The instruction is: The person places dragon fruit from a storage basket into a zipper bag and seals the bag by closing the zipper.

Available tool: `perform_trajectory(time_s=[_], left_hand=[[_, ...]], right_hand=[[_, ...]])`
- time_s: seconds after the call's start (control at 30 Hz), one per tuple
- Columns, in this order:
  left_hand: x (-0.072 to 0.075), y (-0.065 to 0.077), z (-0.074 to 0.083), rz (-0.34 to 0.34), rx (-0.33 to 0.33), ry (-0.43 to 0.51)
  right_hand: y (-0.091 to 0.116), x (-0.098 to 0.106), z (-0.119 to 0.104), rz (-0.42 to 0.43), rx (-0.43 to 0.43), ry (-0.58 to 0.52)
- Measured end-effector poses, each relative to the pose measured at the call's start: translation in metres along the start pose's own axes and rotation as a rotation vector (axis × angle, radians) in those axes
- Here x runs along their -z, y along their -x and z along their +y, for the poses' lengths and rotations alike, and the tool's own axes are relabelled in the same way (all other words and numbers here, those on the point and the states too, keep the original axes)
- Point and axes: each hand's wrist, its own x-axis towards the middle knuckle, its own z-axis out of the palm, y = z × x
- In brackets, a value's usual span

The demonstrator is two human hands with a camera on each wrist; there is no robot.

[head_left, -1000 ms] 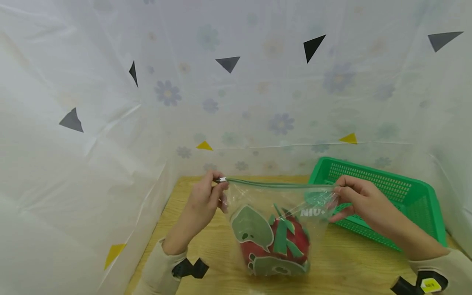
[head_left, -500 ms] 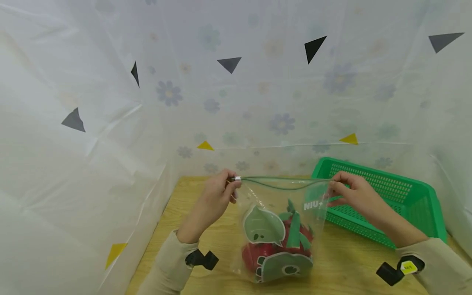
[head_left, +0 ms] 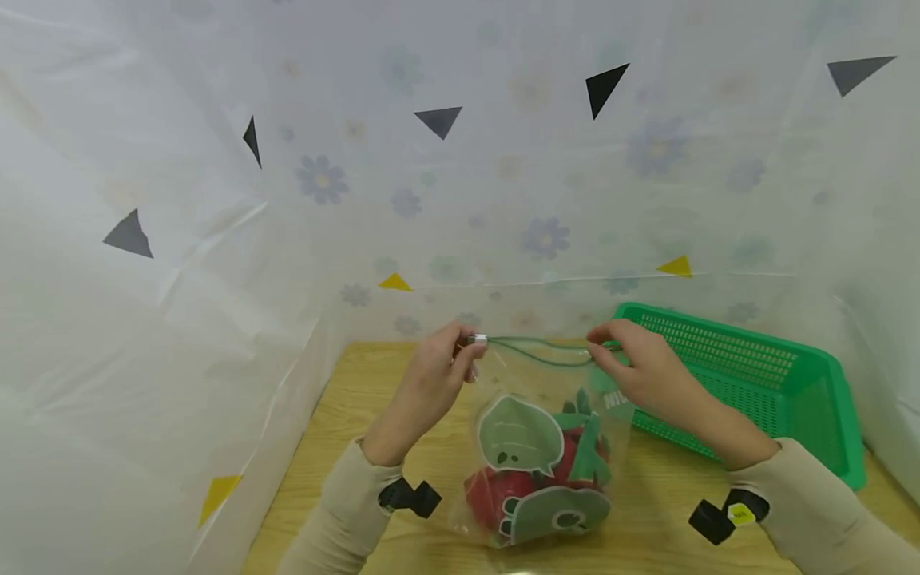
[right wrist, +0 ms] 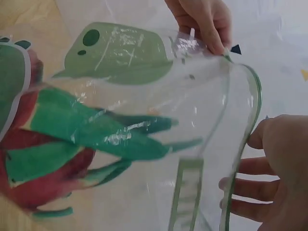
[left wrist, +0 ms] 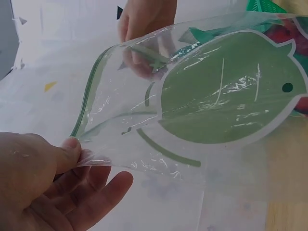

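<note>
A clear zip bag (head_left: pixel 532 379) with green printed cartoon shapes stands upright on the table. Inside lies a dragon fruit (right wrist: pixel 53 120) with red skin and green leafy scales; another red rounded surface (head_left: pixel 485 495) shows at the bag's lower left. My left hand (head_left: pixel 434 371) pinches the bag's top left corner, right at the small white zip slider (head_left: pixel 479 340). Between thumb and fingers, my right hand (head_left: pixel 643 363) grips the green zip strip (right wrist: pixel 255 91) farther right. The two strips bow apart between my hands. Part of the white lettering is hidden behind the right hand.
A green perforated plastic basket (head_left: pixel 826 383) stands at the right back of the wooden table (head_left: pixel 388 519), just behind my right forearm. White sheeting (head_left: pixel 503 200) with flowers and taped triangles walls in the back and sides.
My right hand has slid left from the bag's top right corner toward my left hand. My left hand has shifted right and slightly up, and the zip strips have parted.
</note>
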Motion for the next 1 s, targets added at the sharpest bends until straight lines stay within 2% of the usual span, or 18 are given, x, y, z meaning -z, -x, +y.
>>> perform_trajectory(time_s=[0.17,0.3,0.4,0.57,0.77,1.0], left_hand=[[-0.002,-0.002,0.002,0.023,-0.064,-0.014],[-0.005,-0.003,0.004,0.012,-0.062,-0.003],[-0.006,-0.003,0.005,0.002,-0.063,-0.011],[-0.008,-0.003,0.006,0.000,-0.103,-0.030],[-0.007,-0.001,0.005,0.041,-0.141,-0.070],[-0.004,0.003,0.003,0.087,-0.147,-0.107]], right_hand=[[-0.015,-0.015,-0.026,-0.004,0.118,0.002],[-0.027,-0.024,-0.042,-0.020,0.203,-0.008],[-0.033,-0.029,-0.049,0.005,0.269,0.012],[-0.044,-0.034,-0.055,0.056,0.355,-0.005],[-0.050,-0.037,-0.060,0.069,0.390,-0.053],[-0.052,-0.042,-0.063,0.034,0.410,-0.093]])
